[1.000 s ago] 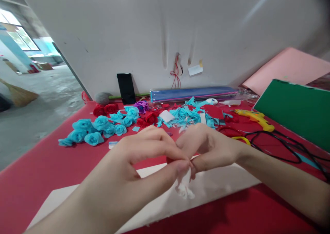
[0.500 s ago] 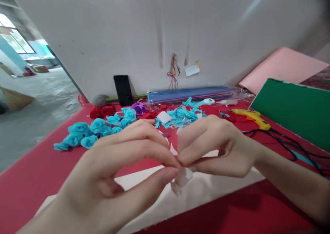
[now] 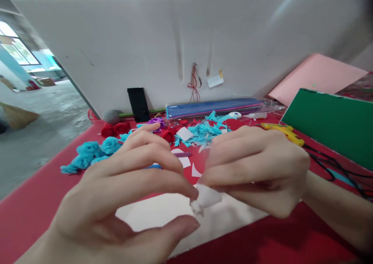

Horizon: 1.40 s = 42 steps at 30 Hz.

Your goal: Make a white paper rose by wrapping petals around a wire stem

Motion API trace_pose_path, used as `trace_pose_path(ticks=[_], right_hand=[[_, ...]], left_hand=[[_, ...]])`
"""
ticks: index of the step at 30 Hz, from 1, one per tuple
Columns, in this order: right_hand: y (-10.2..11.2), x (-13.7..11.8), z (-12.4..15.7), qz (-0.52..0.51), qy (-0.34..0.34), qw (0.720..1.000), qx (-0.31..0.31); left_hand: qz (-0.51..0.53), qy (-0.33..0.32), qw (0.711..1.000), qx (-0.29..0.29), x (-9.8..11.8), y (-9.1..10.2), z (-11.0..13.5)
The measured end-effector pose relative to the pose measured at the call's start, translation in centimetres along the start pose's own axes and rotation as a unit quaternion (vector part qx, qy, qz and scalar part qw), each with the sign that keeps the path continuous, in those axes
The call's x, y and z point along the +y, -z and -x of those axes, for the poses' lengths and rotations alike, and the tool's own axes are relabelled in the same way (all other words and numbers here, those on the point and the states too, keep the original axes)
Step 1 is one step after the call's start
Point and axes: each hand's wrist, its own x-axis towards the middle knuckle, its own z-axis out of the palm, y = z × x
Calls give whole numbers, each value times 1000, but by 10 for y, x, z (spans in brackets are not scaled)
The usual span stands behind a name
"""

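Observation:
Between my hands is a small piece of white crepe paper (image 3: 208, 197), with a crumpled, rolled lower left end. My right hand (image 3: 259, 169) pinches its upper right side, fingers folded in and thumb beneath. At the crumpled end, the index fingertip of my left hand (image 3: 125, 194) touches the paper. The left thumb stands apart below it, so that hand is open. Under both hands lies a long strip of white paper (image 3: 157, 213) on the red table (image 3: 37, 202). White paper scraps (image 3: 196, 171) and a purple stick-like pen (image 3: 182, 154) lie just beyond.
Blue paper roses (image 3: 89, 149) and red roses (image 3: 115, 129) sit at left. Blue paper shreds (image 3: 204, 132) lie in the middle. A yellow glue gun (image 3: 284, 131) with black cable is at right, near a green board (image 3: 332, 124). A black phone (image 3: 138, 104) leans against the white panel (image 3: 131, 42).
My left thumb has come away from the white crepe paper and dropped lower. My right hand has turned, its back more toward me, still pinching the paper.

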Motion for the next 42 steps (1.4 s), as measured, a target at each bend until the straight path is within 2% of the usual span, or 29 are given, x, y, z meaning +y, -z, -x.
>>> trace_pose_path(ticks=[14, 16, 18, 21, 25, 27, 32, 35, 38, 42], right_hand=[[3, -3, -7, 88, 26, 996, 5], [3, -4, -7, 97, 31, 995, 8], [4, -5, -8, 112, 35, 993, 2], [5, -5, -9, 127, 36, 991, -8], [5, -5, -7, 126, 42, 991, -4], [4, -4, -6, 127, 43, 991, -2], [5, -5, -6, 134, 33, 990, -13], [4, -4, -6, 114, 34, 993, -8], [1, -3, -3, 79, 45, 996, 7], [-3, 1, 1, 27, 42, 999, -2]], left_hand=[[-19, 11, 1000, 9, 5, 0, 2], [-39, 5, 999, 24, 4, 2, 0], [-71, -22, 996, 51, 2, 5, -2], [-102, -102, 988, 58, -4, 8, -5], [-108, -121, 984, 71, -7, 7, -5], [-107, -134, 984, 49, -8, 6, -5], [-112, -108, 987, 28, -12, 11, -6], [-120, -125, 985, 5, -12, 13, -7], [-75, -97, 992, -27, -9, 11, -8], [32, -16, 997, -68, -4, 6, -7]])
